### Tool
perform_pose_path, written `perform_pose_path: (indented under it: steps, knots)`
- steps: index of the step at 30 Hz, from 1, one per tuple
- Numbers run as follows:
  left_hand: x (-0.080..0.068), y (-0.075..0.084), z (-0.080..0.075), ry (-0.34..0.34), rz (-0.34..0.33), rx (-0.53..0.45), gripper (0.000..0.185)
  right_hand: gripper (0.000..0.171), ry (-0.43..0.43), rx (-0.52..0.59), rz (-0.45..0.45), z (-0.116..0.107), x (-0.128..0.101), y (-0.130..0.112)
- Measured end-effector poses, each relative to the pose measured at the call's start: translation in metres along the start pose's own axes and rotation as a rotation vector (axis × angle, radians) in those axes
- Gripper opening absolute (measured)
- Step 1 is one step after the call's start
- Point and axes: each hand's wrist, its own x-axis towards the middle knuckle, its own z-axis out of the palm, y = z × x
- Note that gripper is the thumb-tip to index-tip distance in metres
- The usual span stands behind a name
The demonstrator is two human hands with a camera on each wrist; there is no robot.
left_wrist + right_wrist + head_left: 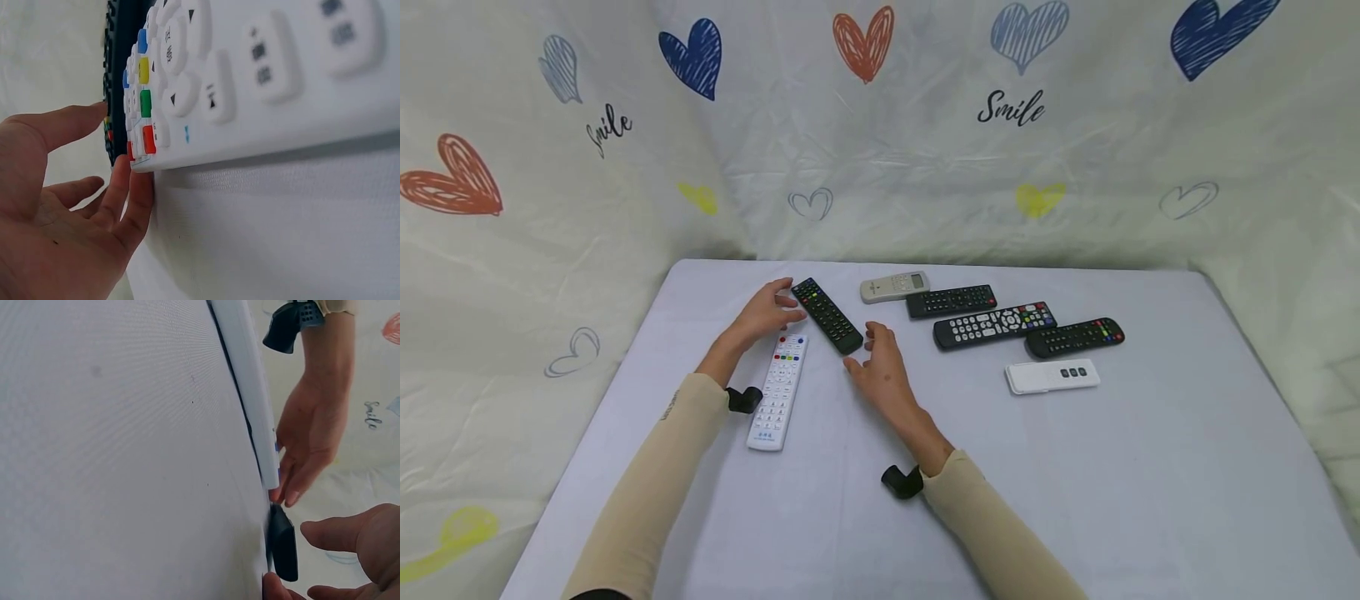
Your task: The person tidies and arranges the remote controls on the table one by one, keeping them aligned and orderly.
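Black remote (827, 316), slanting on the table (865, 542) between left grip (763, 311), loosely parted at the far end, and right grip (883, 371), likewise parted and unclosed around the near end. White remote (778, 392) just beside left grip; five other remotes (995, 325) in a loose group to the right.

From where I stand, the black remote (827, 317) is long, slim and straight-sided, with rounded corners. Its button face is turned up, packed with rows of small keys; a bit of red and yellow shows among them up close. The end nearer me is a plain dark band. It sits slantwise near the far edge of the tabletop (1150, 483), left of the middle, one end toward the far left corner, the other toward the near right. Whether it lies quite flat I can't tell.
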Motion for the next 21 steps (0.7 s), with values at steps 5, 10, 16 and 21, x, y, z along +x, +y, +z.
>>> perform_pose_path:
  steps: [5,10,16,21]
  knots:
    - [0.0021,0.0,0.0007,-0.02,-0.012,-0.005,0.086,0.068,-0.002,0.002,0.005,0.0006,0.0001,0.0002]
    - [0.002,0.0006,0.0006,-0.045,-0.014,-0.022,0.087,0.067,-0.013,0.001,0.001,0.0005,0.0004,-0.001]
    - [0.0026,0.0,0.0014,-0.04,-0.015,-0.027,0.087,0.068,-0.025,-0.017,-0.019,0.0008,0.0014,-0.0007]
    - [0.0022,0.001,0.0019,-0.04,-0.029,-0.034,0.087,0.067,-0.028,-0.028,-0.023,0.0006,0.0015,0.0006]
